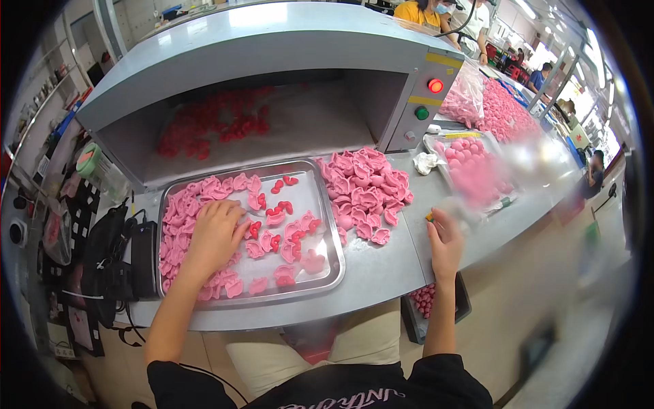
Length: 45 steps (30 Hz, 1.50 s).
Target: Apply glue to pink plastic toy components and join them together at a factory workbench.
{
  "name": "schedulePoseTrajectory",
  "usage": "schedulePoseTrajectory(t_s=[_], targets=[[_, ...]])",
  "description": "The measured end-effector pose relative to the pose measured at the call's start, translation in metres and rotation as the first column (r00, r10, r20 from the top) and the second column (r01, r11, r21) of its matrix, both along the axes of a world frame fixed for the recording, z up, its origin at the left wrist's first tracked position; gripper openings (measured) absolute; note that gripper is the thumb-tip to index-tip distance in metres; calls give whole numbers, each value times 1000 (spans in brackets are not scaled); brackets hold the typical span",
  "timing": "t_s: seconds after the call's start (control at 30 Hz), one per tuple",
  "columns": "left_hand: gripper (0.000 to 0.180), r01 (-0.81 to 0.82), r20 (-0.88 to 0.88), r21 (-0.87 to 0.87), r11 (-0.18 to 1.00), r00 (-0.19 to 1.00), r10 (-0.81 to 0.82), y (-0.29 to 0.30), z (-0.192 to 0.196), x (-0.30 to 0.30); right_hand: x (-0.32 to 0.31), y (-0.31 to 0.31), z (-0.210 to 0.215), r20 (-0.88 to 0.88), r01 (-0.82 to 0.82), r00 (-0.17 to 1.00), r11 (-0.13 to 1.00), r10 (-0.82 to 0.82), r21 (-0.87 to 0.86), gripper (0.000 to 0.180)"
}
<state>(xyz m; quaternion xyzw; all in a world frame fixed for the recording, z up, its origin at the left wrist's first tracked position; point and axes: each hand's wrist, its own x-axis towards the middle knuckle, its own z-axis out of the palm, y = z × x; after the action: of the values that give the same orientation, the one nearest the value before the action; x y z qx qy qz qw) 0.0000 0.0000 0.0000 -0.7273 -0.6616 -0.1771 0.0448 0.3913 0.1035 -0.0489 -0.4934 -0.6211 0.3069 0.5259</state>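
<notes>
Our black sleeves reach out: left hand [216,232] spread flat on pink moulded pieces [178,217] in the shallow steel tray [320,204]; right hand [444,242] pinches a small yellow-tipped tool [430,217] on the grey bench [381,269]; sorting gently seems wise.

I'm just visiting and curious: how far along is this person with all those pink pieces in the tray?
Partly through, it seems. A heap of pink pieces already lies on the grey table beside the metal tray. In hand: the left hand rests on pink pieces in the tray, while the right hand holds something small at the table edge. Left: many pink and red pieces still fill the tray.
</notes>
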Motion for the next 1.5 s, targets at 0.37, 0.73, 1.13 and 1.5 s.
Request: schedulePoseTrajectory(t_s=[0.37, 0.73, 1.13, 1.5], targets=[[12, 74, 175, 39, 996, 981, -80, 1, 10, 1, -11, 2, 3, -67, 20, 998, 1000, -21, -7, 23], [9, 41, 376, 7, 999, 926, -41, -1, 15, -3, -17, -6, 11, -7, 88, 996, 996, -88, 19, 15], [12, 63, 933, -95, 994, 355, 66, -4, 12, -6, -17, -11, 12, -65, 193, 979, 981, -191, 33, 15], [12, 270, 951, -308, 912, 86, 296, -7, 21, -17, -22, -16, 19, 75, 298, 950, 953, -302, 60, 13]])
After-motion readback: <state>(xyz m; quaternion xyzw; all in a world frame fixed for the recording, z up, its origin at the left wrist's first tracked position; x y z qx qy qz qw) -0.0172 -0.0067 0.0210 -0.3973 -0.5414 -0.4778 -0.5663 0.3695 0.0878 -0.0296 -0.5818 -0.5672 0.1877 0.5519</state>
